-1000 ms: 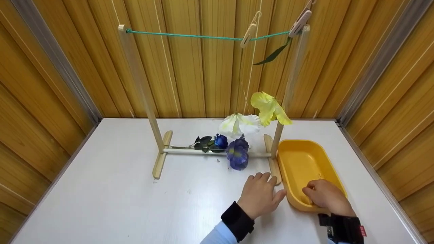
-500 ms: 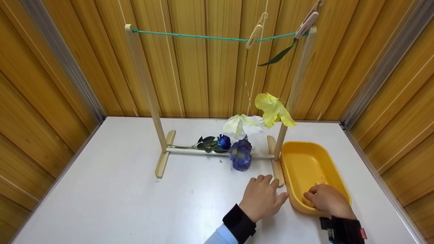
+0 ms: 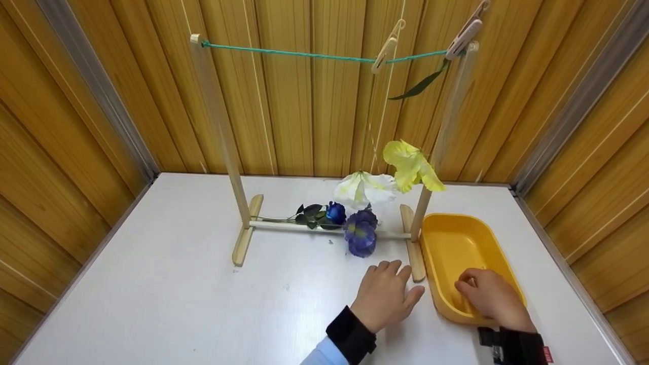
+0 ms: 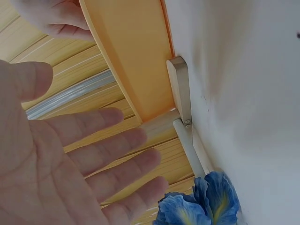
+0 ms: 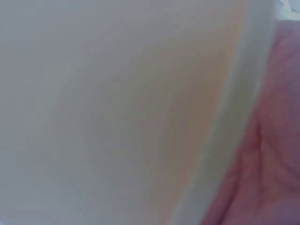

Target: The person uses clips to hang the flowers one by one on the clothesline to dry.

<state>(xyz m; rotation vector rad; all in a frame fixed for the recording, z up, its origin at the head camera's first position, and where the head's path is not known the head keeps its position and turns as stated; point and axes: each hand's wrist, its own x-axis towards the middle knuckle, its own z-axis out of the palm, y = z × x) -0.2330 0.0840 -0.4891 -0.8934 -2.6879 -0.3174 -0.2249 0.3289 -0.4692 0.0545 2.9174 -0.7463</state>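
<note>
My right hand (image 3: pixel 491 294) reaches over the near rim of the yellow basin (image 3: pixel 451 238), its fingers bent down inside. Its thumb and forefinger come close together; I cannot tell whether they pinch anything, since the hand hides the spot. In the right wrist view the basin's blurred wall (image 5: pixel 225 117) covers most of the palm (image 5: pixel 276 136). My left hand (image 3: pixel 385 296) hovers left of the basin, palm down with fingers spread, and holds nothing. A purple-blue flower (image 3: pixel 361 233) hangs just beyond its fingertips, seen also in the left wrist view as blue petals (image 4: pixel 201 201).
A wooden rack (image 3: pixel 230 167) stands on the white table (image 3: pixel 167 294), a green string (image 3: pixel 284 52) across its top. Pale clothespins (image 3: pixel 385 53) clip a leaf (image 3: pixel 420 87) and stems to it. White (image 3: pixel 364 187) and yellow (image 3: pixel 411 165) flowers hang low; a blue rose (image 3: pixel 334 213) lies by the crossbar.
The head view has shifted slightly, so the rack appears farther right. My right hand has lifted a little inside the basin. My left hand has drawn slightly away from the basin, staying spread.
</note>
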